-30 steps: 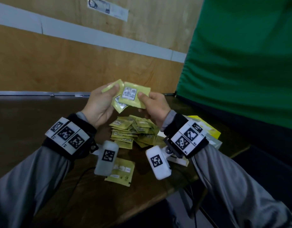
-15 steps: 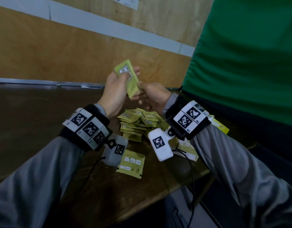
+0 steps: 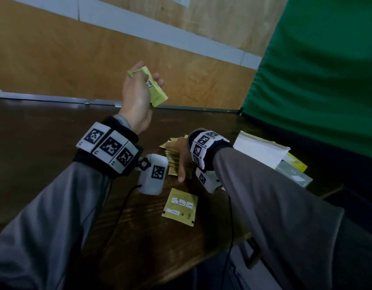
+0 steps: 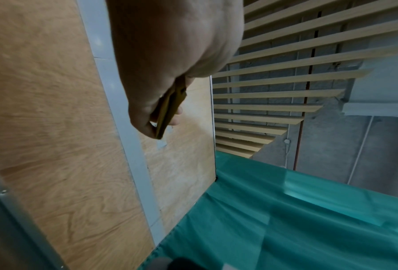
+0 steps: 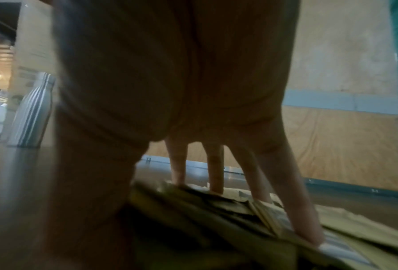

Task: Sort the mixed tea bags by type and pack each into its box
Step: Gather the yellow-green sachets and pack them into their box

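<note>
**Plywood wall, dark table, and a whole lot of yellow tea bags**

Plywood backing with a pale grey strip runs behind a dark wooden table (image 3: 55,130), and a green curtain (image 3: 327,70) hangs off to the right side. Pretty dim lighting overall

The left hand (image 3: 136,97) is raised up above the table, well clear of everything on it, with its fingers and thumb curled round a small bunch of yellow tea bags (image 3: 153,88). From the left wrist view you see those bags edge-on, pinched between thumb and fingers, looks like two or more sachets but I can't count them for sure

The right hand (image 3: 178,155) is down on the table, fingers spread and fairly straight, tips resting on top of the loose pile of yellow tea bags (image 3: 172,158). The right wrist view shows the fingertips (image 5: 308,235) touching the top sachets, thumb out to the side. It's blurry, so I can't tell if anything is actually pinched, it reads as just pressing on the heap

One single tea bag (image 3: 179,207) lies flat on its own nearer the person, just in front of the pile, printed side up

Over to the right of the pile, near the table edge, sit the boxes (image 3: 264,151), a white flap standing open with yellow and greyish packaging behind it

Right wrist view also catches a striped metal bottle (image 5: 30,111) standing upright at the far left of the table
</note>
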Motion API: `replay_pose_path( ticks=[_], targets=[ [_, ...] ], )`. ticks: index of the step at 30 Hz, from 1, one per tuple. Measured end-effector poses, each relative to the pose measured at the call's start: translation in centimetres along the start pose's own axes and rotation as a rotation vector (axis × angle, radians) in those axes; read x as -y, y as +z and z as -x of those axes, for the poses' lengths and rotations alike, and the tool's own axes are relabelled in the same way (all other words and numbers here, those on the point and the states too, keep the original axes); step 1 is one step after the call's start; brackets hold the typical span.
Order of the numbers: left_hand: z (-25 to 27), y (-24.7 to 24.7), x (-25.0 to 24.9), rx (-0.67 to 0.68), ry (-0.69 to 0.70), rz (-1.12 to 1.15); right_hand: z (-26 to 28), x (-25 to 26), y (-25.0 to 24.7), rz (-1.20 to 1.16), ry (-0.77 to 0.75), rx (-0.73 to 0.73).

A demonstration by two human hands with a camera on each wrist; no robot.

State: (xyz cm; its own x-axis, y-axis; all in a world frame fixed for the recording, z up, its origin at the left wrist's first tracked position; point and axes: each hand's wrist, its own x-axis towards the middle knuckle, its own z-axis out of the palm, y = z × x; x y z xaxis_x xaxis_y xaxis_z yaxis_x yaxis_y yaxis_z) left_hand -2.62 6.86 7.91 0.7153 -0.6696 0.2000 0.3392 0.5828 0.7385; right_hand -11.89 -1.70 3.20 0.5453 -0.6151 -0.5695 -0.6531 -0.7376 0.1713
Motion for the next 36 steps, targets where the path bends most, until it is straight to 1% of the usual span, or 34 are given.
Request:
replay_pose_path(
  ticks=[3,5,7,11,14,17,21,23,26,28,30,32,33,34,36],
  targets=[
    [0.0,0.0,0.0,-0.004,-0.025,0.006,-0.1,-0.3,-0.6,0.073,-0.013,-0.129],
    [0.1,0.0,0.0,-0.008,-0.04,0.012,-0.2,-0.2,-0.6,0.091,-0.023,-0.174],
    [0.1,0.0,0.1,-0.011,-0.051,0.007,0.0,-0.1,-0.6,0.068,-0.02,-0.237],
    [0.2,0.1,0.4,-0.008,-0.079,-0.016,0.6,-1.0,-0.8,0.001,0.006,-0.423],
    [0.3,0.2,0.7,-0.017,-0.092,-0.026,0.7,-1.7,-0.8,-0.053,0.046,-0.483],
    [0.4,0.3,0.9,-0.024,-0.099,-0.054,1.1,-2.0,-1.0,-0.199,0.035,-0.576],
    [0.3,0.2,1.1,-0.032,-0.098,-0.088,2.5,-2.6,-0.9,-0.469,-0.053,-0.753],
    [0.3,0.1,1.2,-0.043,-0.089,-0.108,3.4,-2.9,-0.5,-0.601,-0.061,-0.862],
    [0.1,-0.1,1.4,-0.094,-0.087,-0.204,4.6,-3.3,0.3,-0.751,-0.035,-1.011],
    [-0.2,-0.4,1.6,-0.108,-0.115,-0.329,5.1,-3.7,0.6,-0.844,-0.019,-1.101],
    [-0.3,-0.6,2.0,-0.065,-0.185,-0.494,5.3,-4.1,0.5,-0.933,0.001,-1.173],
    [0.0,-0.6,2.6,0.012,-0.26,-0.595,5.3,-4.5,0.3,-1.015,0.011,-1.24],
    [0.2,-0.6,3.0,0.048,-0.265,-0.63,5.3,-4.7,0.3,-1.063,0.0,-1.258],
    [0.6,-0.5,3.3,0.077,-0.241,-0.667,5.3,-4.7,0.2,-1.109,-0.02,-1.261],
    [1.0,-0.3,3.8,0.097,-0.144,-0.705,5.0,-4.8,0.2,-1.183,-0.061,-1.221]
  ],
)
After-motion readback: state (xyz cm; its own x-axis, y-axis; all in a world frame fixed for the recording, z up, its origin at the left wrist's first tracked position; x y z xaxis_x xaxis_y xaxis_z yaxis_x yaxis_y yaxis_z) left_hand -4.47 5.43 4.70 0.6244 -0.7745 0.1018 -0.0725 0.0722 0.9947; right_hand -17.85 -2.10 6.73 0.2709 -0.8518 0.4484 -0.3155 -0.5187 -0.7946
